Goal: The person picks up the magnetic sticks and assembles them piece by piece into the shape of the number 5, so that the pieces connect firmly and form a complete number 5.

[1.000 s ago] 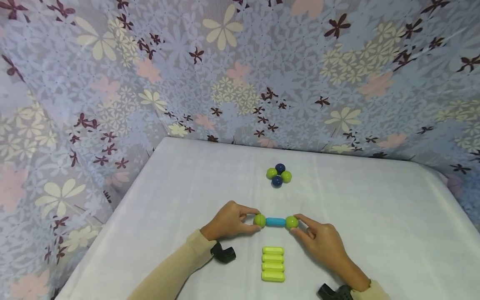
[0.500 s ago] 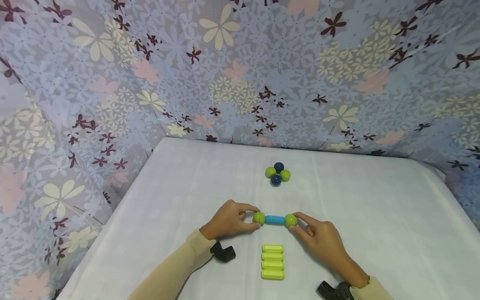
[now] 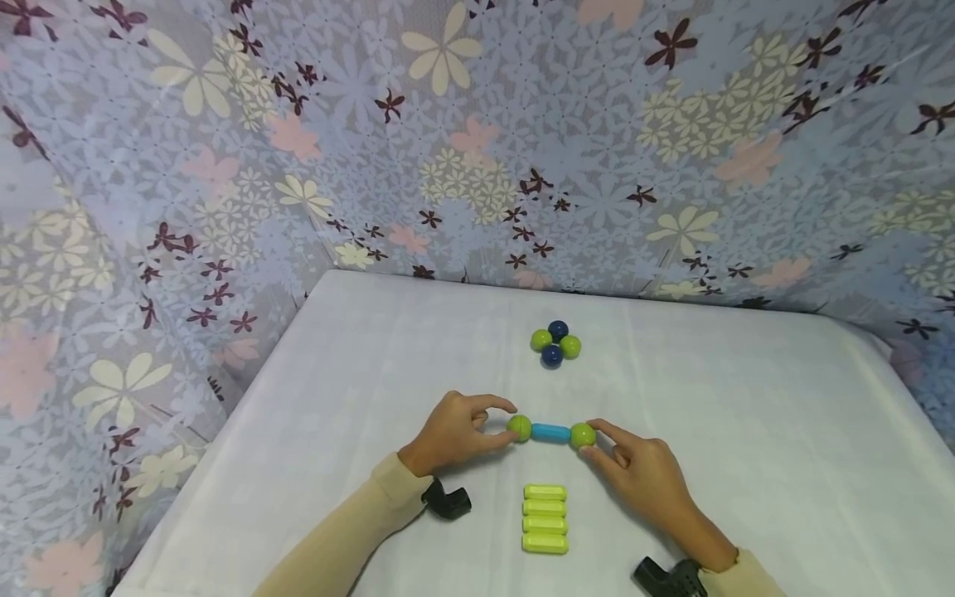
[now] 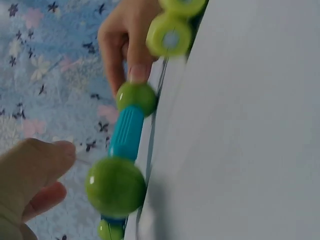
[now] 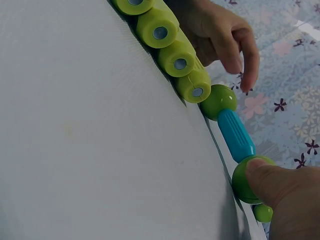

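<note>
A ribbed bright-blue rod joins a glossy left green ball to a matching right green ball, which my right hand pinches between thumb and finger, while my left hand, fingers parted and free, is just beside the left one. The joined piece sits between four navy and green balls and four faceted yellow-green rods with round grey end discs, over a white cloth before a flower-patterned backdrop.
</note>
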`<state>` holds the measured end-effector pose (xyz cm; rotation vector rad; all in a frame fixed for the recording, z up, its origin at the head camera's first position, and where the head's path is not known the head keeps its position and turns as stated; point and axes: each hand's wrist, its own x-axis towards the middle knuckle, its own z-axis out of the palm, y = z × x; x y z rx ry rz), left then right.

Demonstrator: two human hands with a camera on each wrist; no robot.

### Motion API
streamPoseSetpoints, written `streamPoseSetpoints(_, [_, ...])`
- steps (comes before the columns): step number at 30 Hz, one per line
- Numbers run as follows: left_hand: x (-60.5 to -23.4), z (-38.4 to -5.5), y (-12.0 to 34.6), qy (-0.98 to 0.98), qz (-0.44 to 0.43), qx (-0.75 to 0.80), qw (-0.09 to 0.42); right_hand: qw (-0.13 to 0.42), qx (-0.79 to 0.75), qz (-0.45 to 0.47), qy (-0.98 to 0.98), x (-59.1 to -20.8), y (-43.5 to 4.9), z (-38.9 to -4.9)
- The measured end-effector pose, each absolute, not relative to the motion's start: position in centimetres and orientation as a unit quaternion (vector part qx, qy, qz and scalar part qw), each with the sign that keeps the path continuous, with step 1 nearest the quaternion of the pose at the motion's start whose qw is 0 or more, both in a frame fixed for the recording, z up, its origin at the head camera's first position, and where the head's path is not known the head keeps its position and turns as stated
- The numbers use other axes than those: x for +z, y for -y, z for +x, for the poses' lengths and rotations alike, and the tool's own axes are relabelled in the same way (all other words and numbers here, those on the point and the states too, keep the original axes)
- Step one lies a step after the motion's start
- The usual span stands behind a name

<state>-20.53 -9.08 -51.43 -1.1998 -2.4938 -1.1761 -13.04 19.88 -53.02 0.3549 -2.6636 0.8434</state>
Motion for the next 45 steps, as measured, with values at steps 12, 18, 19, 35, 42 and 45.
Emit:
streamPoseSetpoints(12, [-52.2,-16.5,8.8,0.808,-0.452,-0.377,0.015,0.168,0.301,0.117,0.931,-53.3,-20.0,-13.2])
streamPoseSetpoints(18, [-52.1,-16.1,8.6,0.814,-0.455,-0.362,-0.012,0.168,0.303,0.112,0.931,-53.2,-20.1,-13.3])
streamPoseSetpoints(19, [-52.1,-16.1,8.6,0.816,-0.455,-0.356,-0.015,0.167,0.303,0.112,0.932,-53.2,-20.0,-13.2])
streamPoseSetpoints(35, [-51.8,-15.7,7.8,0.839,-0.459,-0.292,-0.012,0.157,0.3,0.109,0.935,-52.3,-19.9,-13.1])
streamPoseSetpoints(42, [-51.9,-15.3,7.5,0.843,-0.44,-0.309,-0.005,0.145,0.298,0.098,0.938,-52.6,-20.0,-13.3])
streamPoseSetpoints(45, [-51.9,-15.2,7.4,0.846,-0.426,-0.319,0.011,0.139,0.299,0.09,0.94,-52.5,-20.1,-13.2])
